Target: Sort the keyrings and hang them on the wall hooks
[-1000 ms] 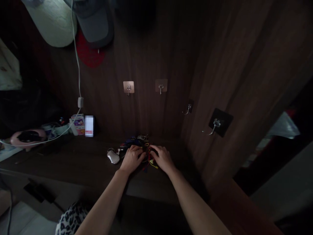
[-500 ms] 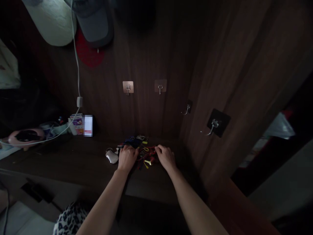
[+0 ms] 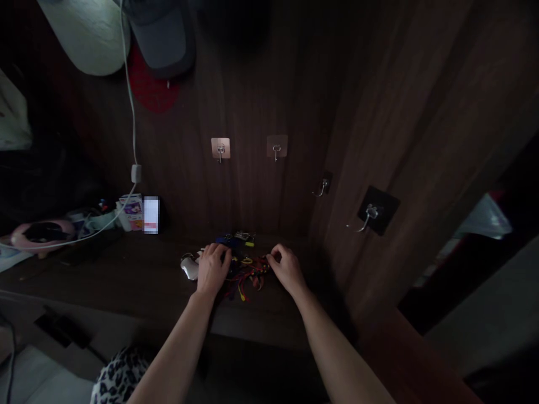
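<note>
A tangle of red, yellow and blue cords with keys (image 3: 246,272) lies on a dark wooden shelf (image 3: 138,280) against the wall. My left hand (image 3: 213,269) rests curled on the left end of the tangle, fingers closed on it. At the right end my right hand (image 3: 286,268) pinches the cords. More keys and a blue tag (image 3: 236,240) lie just behind. A small silver and white fob (image 3: 189,268) sits by my left hand.
Several adhesive hooks hang on the wood wall: two light ones (image 3: 220,149) (image 3: 277,147) and two dark ones (image 3: 323,185) (image 3: 373,212). A white cable (image 3: 133,112), boxes (image 3: 135,212) and a pink dish (image 3: 40,233) sit at the left. Hats (image 3: 160,33) hang above.
My hands have moved apart, the left going left and the right going right, spreading the cord tangle out between them.
</note>
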A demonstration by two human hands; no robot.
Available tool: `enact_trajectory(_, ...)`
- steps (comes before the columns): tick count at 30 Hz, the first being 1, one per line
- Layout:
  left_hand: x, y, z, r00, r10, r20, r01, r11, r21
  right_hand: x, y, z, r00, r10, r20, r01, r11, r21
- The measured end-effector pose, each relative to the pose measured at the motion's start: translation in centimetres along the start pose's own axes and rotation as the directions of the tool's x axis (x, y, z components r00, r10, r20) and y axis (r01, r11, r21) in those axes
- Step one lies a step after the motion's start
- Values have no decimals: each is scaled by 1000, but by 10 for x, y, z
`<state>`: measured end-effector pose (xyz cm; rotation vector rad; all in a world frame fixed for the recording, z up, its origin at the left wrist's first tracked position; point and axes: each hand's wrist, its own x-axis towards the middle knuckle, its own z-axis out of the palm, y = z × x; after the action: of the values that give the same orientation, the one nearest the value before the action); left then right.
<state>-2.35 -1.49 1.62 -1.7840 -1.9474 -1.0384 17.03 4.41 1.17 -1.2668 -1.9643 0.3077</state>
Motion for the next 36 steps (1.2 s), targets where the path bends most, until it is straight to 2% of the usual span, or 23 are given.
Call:
enact_trajectory(2, -1, 5, 1, 987, 151, 46, -143, 980, -139, -2, 2, -1, 988, -132, 86, 126, 990, 65)
enact_trajectory(4, -3, 12, 3, 954, 281, 107, -250, 939, -237, -4, 5, -1, 957, -201, 208, 188, 979, 84)
enact_trajectory(7, -7, 20, 6, 900, 380, 213, -307, 900, -310, -7, 12, 1, 946, -173, 273, 171, 985, 33)
enact_trajectory(10, -10, 21, 9, 883, 368, 292, -272, 908, -320, -6, 17, 2, 969, -132, 209, 132, 991, 14)
enact_trajectory(13, -10, 19, 10, 894, 324, 311, -225, 922, -313, -4, 13, -1, 975, -170, 145, 153, 981, 120)
enact_trajectory(17, -9, 18, 9, 907, 336, 254, -234, 903, -359, -3, -2, -7, 979, -189, 70, 147, 908, 393)
enact_trajectory(20, -7, 18, 8, 923, 345, 169, -255, 880, -400, -5, -12, -8, 977, -170, 131, 64, 815, 576)
enact_trajectory(25, -7, 18, 8, 959, 258, 120, -191, 895, -402, -6, -17, -3, 979, -97, 180, -74, 654, 753)
enact_trajectory(28, -7, 18, 9, 989, 110, 98, -60, 908, -415, -4, -20, -4, 981, -51, 190, -136, 521, 843)
enact_trajectory(30, -7, 18, 9, 994, 5, 108, 47, 881, -471, -4, -20, -6, 980, -32, 196, -161, 451, 878)
enact_trajectory(32, -6, 19, 6, 989, -52, 139, 121, 824, -553, -4, -20, -6, 973, -40, 227, -187, 440, 878)
enact_trajectory(36, -5, 20, 2, 984, -140, 110, 178, 733, -657, -7, -16, 4, 914, -137, 381, -250, 547, 799)
